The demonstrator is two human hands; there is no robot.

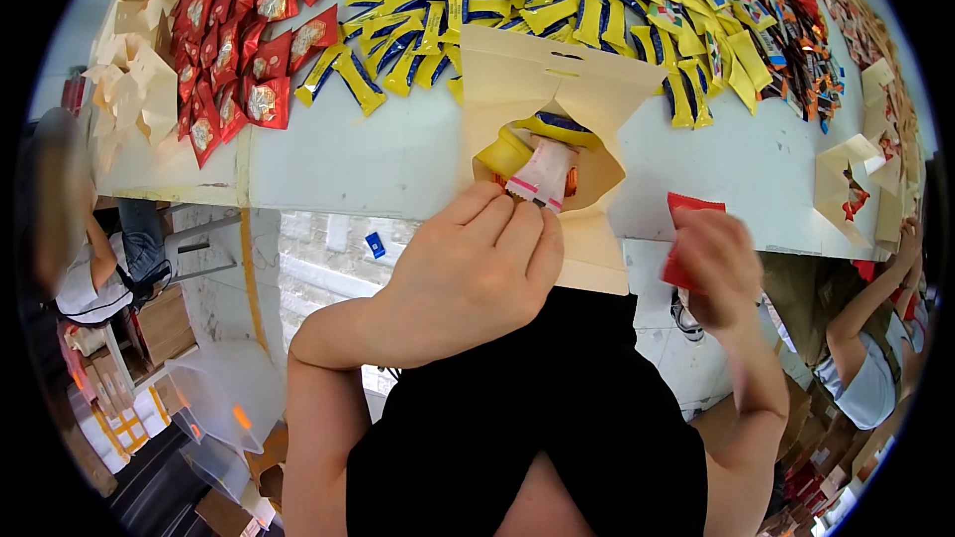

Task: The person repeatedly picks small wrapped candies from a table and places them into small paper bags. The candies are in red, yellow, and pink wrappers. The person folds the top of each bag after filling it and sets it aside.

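A cream paper bag or box (552,67) with a slotted handle flap stands open at the table edge before me. Yellow packets (504,155), a white-and-pink packet (545,170) and something orange show in its opening. My left hand (481,261) is at the near rim, its fingers closed on the end of the white-and-pink packet. To the right of the bag, my right hand (720,261), blurred, holds a red packet (694,203). Beyond the bag lie piles of yellow-and-blue packets (448,4), with red packets (270,101) to their left.
The white table (343,156) also bears folded cream bags (142,82) at the left, dark stick packets (802,67) and more filled cream bags (839,171) at the right. Co-workers are at both sides. A blue packet (375,245) lies below the table edge.
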